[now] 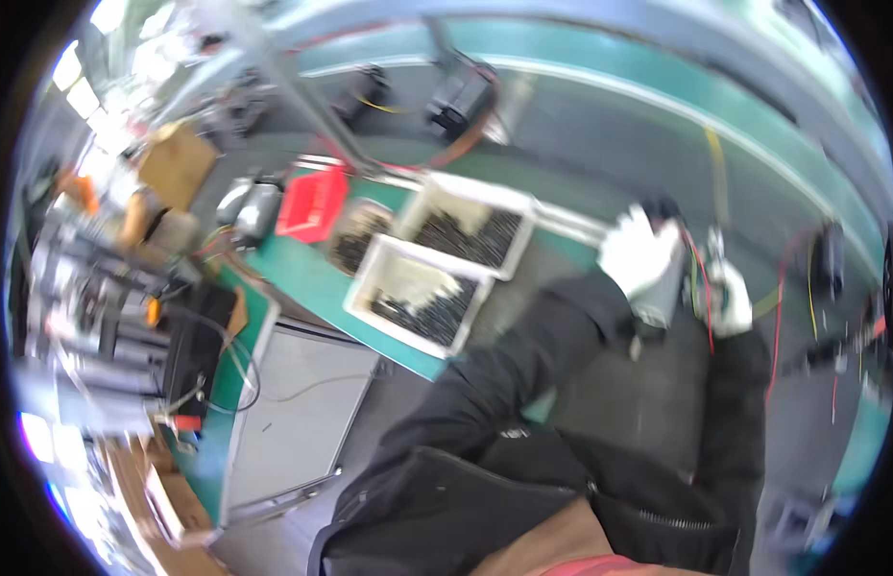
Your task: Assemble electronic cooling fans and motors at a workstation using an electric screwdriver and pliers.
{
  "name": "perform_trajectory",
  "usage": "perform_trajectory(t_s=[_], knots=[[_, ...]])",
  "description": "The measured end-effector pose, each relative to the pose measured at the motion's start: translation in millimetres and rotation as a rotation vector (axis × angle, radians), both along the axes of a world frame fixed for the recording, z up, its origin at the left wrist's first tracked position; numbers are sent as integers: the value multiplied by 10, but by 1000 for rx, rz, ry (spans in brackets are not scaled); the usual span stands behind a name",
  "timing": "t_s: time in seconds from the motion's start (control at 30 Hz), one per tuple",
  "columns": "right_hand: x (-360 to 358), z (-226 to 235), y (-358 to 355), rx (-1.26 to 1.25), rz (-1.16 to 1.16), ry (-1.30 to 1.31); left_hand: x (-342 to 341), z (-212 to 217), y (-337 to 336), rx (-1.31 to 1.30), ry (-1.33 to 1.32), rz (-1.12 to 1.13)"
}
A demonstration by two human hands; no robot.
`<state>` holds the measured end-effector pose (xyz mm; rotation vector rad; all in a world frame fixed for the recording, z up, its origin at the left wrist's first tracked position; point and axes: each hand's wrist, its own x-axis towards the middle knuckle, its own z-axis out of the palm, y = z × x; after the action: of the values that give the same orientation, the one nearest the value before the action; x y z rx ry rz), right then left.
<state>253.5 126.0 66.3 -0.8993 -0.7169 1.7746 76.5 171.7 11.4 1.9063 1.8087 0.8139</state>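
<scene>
My left hand (639,253), in a white glove, is closed around the upper part of a silver-grey cylindrical motor (658,300) with a black end. Red and yellowish wires (698,269) run down along its right side. Just to the right is my right hand (729,300), also white-gloved, with its fingers curled around a small metallic thing (716,252). Blur and the glove hide what kind of thing it is. Both forearms wear black sleeves and reach over a dark mat (629,403).
Two white trays (358,305) of small dark rods stand left of my arms, beside a round tub (355,240) and a red bin (312,204). More motors (258,213) lie further left. Another dark motor with wires (831,259) is at the right. A grey frame post (302,96) rises behind.
</scene>
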Motion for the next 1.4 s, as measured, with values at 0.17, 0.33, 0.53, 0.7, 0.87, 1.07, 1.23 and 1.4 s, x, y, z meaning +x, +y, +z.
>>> perform_trajectory(t_s=[0.17,0.33,0.53,0.7,0.87,1.07,1.23,1.4], knots=[[34,-322,24,-78,-15,113,-87,546,-258,-71,-266,89],[142,237,-628,348,-146,-58,-89,1091,-822,174,-450,-117],[63,1153,-883,859,94,-1013,-559,1353,-1056,362,-537,-613],[208,1674,-793,991,192,-1407,-345,1082,-925,526,-797,-788],[83,1993,-918,1049,427,-1739,-267,1056,-959,560,-919,-813],[28,2025,-946,981,455,-1804,-391,1015,-973,630,-774,-858],[13,1957,-997,960,415,-1825,-357,1077,-1012,626,-837,-781],[21,1924,-1069,927,372,-1852,-314,1094,-1014,641,-880,-772]])
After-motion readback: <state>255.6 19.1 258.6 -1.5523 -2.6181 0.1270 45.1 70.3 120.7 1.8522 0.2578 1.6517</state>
